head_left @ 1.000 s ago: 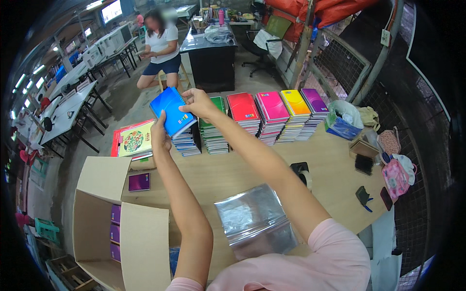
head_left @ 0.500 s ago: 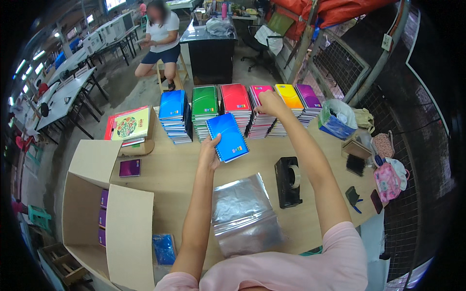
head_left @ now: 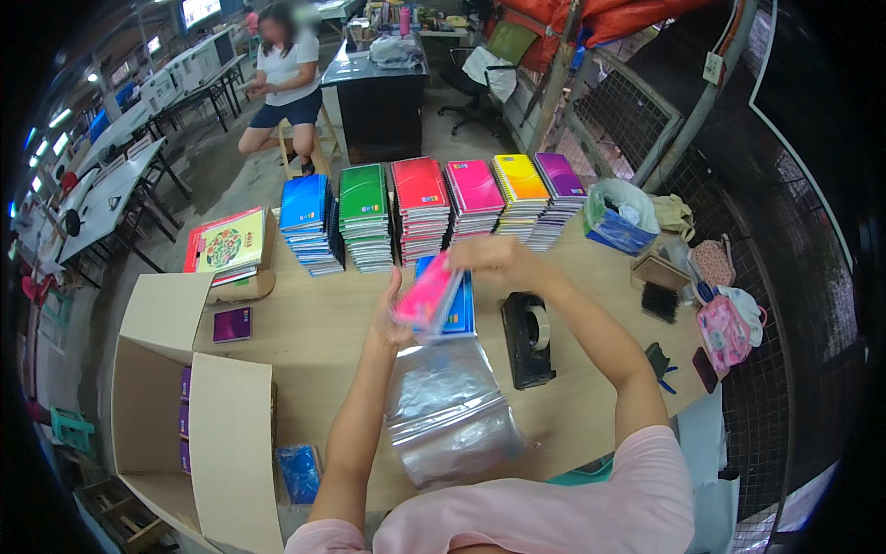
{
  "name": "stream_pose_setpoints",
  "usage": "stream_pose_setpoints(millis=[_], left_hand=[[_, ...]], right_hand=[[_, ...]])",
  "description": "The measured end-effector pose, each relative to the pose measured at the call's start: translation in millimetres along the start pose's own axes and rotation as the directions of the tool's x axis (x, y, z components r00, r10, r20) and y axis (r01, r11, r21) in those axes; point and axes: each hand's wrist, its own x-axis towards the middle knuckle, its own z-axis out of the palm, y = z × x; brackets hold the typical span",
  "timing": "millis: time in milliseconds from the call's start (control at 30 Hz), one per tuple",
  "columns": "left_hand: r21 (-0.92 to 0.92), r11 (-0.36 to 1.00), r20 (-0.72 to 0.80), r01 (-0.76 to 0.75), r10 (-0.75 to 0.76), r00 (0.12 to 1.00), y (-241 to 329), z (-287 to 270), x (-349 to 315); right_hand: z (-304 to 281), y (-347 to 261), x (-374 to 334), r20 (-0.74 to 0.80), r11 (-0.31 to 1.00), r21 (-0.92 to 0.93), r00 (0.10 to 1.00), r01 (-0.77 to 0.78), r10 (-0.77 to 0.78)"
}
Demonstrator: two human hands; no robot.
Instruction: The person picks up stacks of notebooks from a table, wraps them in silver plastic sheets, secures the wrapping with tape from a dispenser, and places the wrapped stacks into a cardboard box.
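My right hand [head_left: 498, 260] grips a pink spiral notebook [head_left: 426, 294] by its upper edge; the notebook is smeared by motion. It hangs tilted over a blue spiral notebook [head_left: 460, 310]. My left hand [head_left: 390, 309] supports the blue notebook from its left side, thumb raised; its fingers are mostly hidden behind the pink cover. Below lies a clear plastic bag [head_left: 452, 406], flat on the table. Beyond my hands stand spiral notebook stacks: blue [head_left: 306, 203], green [head_left: 364, 194], red [head_left: 421, 185], pink [head_left: 474, 189], yellow [head_left: 520, 178] and purple [head_left: 558, 175].
A black tape dispenser [head_left: 526, 346] stands right of the bag. At left, an open carton [head_left: 231, 434] holds purple notebooks; a wrapped blue pack [head_left: 299, 475] and a purple notebook [head_left: 233, 324] lie nearby. A bin [head_left: 620, 222] and brush [head_left: 659, 303] are at right. A person [head_left: 288, 83] sits beyond.
My right hand has lifted a pink notebook off the pink stack and brought it toward me, over the blue one. The blue notebook has turned more upright and sits slightly lower.
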Motion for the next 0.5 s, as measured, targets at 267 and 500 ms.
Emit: stream_pose_setpoints(millis=[267, 500], left_hand=[[-0.063, 0.996, -0.144, -0.067, 0.057, 0.988, -44, -39, -29], [0.122, 0.949, -0.286, -0.290, 0.313, 0.905, -25, -51, -23]], right_hand=[[33, -2, -20, 0.200, 0.967, -0.012, 0.947, -0.256, 0.253], [78, 82, 75, -0.398, 0.764, -0.505, 0.894, -0.403, 0.208]])
